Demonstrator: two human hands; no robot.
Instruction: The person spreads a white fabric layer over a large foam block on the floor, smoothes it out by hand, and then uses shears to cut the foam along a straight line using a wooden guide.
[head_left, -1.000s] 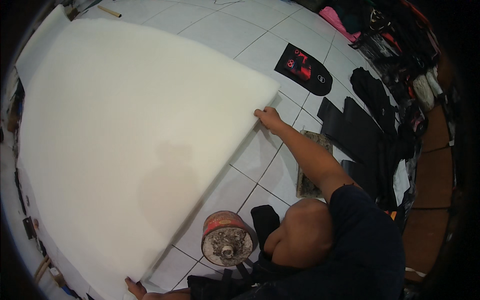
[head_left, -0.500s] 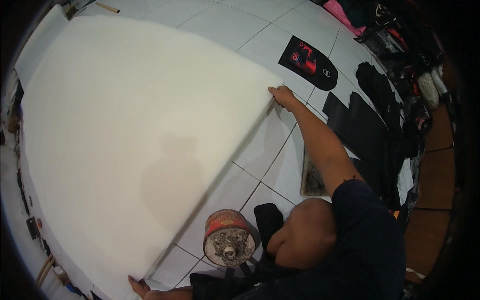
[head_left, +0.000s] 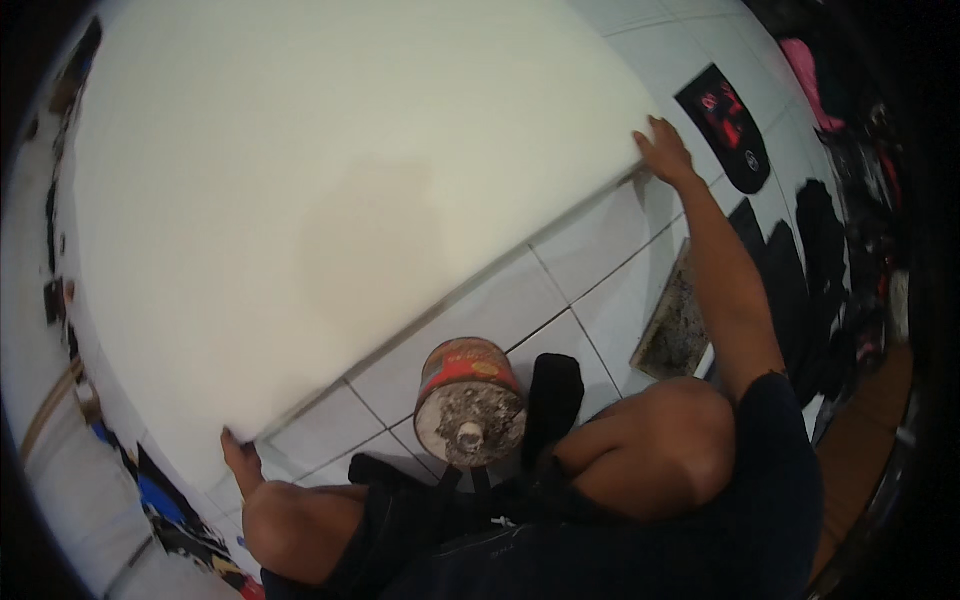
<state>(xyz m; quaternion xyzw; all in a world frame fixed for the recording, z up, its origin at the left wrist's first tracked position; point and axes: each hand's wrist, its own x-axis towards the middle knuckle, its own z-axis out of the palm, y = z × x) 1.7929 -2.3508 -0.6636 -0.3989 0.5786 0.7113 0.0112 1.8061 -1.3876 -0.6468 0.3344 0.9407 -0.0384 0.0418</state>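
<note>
A large white foam sheet (head_left: pixel 250 200) covers much of the tiled floor ahead of me, its near edge slanting up from left to right. At that edge's lower left corner, my left hand (head_left: pixel 242 462) is closed on the sheet, one finger on top and the rest partly hidden. My right hand (head_left: pixel 668 155) lies over the right corner of the sheet, with thumb and forefinger apart. My head's shadow falls on the foam. Close to the near edge, between my knees, stands a red tin can (head_left: pixel 468 395) with a crusted grey top and a pale stub in its middle.
A black panel (head_left: pixel 728 130) with a red print lies on the tiles beyond my right hand. Nearer, a stained board (head_left: pixel 672 325) rests by my right forearm. Black pieces (head_left: pixel 775 280) and bagged goods line the right side; assorted items run along the left.
My view has turned and shifted, so the sheet's near edge lies flatter across it. My right hand's pinch on the corner has loosened and its fingers are spread. My left hand stays at its corner.
</note>
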